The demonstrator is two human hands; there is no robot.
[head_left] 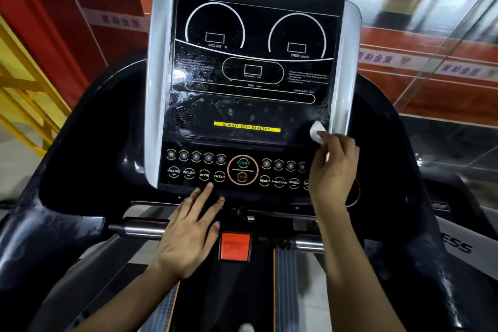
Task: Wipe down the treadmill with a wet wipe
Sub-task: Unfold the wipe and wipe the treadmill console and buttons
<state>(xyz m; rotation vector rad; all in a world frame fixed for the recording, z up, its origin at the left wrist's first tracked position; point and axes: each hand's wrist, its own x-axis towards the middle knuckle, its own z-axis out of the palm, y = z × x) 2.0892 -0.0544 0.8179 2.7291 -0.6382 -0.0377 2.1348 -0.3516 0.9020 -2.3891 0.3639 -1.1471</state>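
The treadmill console [250, 83] fills the middle of the head view: a black display panel with silver side trims, dials, and a row of buttons below. Its lower left shows streaks and smears. My right hand [332, 170] pinches a small folded white wet wipe [316, 131] and presses it on the panel's lower right corner, beside the right silver trim. My left hand [191, 232] lies flat with straight fingers on the console's bottom edge, fingertips just under the MODE and ENTER buttons.
A red safety-key block [235, 246] sits below the console between two chrome handle bars [142, 229]. The treadmill belt [242, 304] runs below. Black console arms [80, 143] flank both sides. Red walls, a yellow frame at left and glass beyond.
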